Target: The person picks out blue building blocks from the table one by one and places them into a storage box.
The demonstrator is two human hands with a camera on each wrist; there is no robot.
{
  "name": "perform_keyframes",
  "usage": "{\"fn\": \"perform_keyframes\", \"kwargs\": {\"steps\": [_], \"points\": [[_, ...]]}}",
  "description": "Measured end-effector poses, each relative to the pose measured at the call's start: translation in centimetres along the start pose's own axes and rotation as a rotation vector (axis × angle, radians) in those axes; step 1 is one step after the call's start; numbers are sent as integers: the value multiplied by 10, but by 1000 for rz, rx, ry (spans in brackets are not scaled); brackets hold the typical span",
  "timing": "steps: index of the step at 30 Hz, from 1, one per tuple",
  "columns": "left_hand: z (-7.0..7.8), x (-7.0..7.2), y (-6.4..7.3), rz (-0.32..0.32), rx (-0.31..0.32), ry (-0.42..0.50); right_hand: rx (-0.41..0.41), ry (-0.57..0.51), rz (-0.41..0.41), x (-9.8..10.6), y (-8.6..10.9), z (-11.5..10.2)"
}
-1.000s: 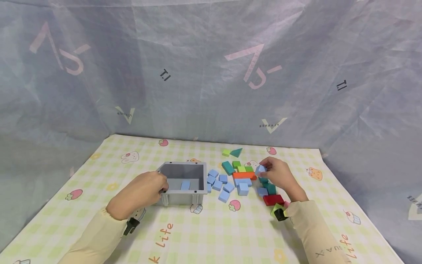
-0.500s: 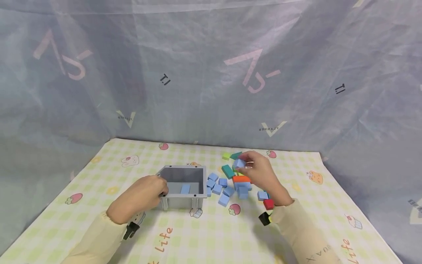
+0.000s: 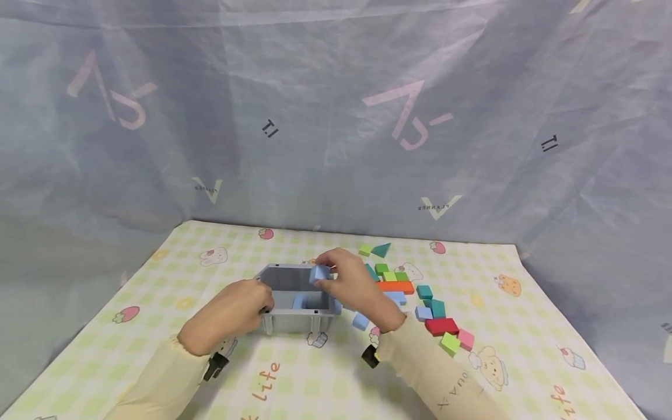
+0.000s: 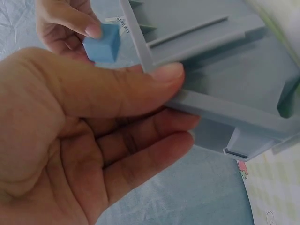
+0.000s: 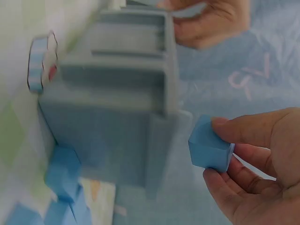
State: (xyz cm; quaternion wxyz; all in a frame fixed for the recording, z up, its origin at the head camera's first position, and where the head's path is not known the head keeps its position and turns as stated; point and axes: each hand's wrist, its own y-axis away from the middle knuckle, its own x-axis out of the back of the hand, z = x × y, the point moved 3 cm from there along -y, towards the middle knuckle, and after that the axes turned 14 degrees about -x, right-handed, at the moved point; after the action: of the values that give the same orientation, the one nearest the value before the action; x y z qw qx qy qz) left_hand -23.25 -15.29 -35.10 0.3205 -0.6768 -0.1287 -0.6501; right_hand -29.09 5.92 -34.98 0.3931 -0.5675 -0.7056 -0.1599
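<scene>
A light blue cube (image 3: pixel 319 274) is pinched between thumb and fingers of my right hand (image 3: pixel 353 284), just over the right part of a grey plastic box (image 3: pixel 299 312). In the right wrist view the same cube (image 5: pixel 210 145) is apart from the box wall. My left hand (image 3: pixel 233 309) grips the box's near left rim, and the left wrist view shows the thumb (image 4: pixel 164 75) on top with fingers beneath. Inside the box lies a blue block (image 3: pixel 300 301). Part of the box's right side is hidden behind my right hand.
Right of the box, several blue blocks are partly hidden by my right arm. Beyond them lie an orange-red bar (image 3: pixel 396 287), a red block (image 3: pixel 441 326), a pink block (image 3: pixel 465 339) and green blocks. A teal triangle (image 3: pixel 381 250) lies farther back. A grey cloth (image 3: pixel 336 146) hangs behind the table.
My right hand has carried the blue cube leftward from the block pile to above the box. The left hand keeps its grip on the rim.
</scene>
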Motion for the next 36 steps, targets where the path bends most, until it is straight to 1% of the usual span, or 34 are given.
{"fn": "perform_keyframes", "kwargs": {"steps": [5,10,15,20,27,36], "points": [[0,2,1,-7,-5,-8,3,76,-49,-21,-4,-8],[1,2,-2,-29,-8,-13,38,129,-113,-36,-7,-6],[1,3,-3,-29,-18,-31,85,187,-177,-46,-15,-10],[0,2,-4,-32,-18,-33,87,240,-221,-54,-22,-10],[0,3,-4,-37,-9,-57,88,251,-203,-55,-21,-10],[1,2,-4,-49,-3,-58,65,229,-212,-56,-18,-7]]}}
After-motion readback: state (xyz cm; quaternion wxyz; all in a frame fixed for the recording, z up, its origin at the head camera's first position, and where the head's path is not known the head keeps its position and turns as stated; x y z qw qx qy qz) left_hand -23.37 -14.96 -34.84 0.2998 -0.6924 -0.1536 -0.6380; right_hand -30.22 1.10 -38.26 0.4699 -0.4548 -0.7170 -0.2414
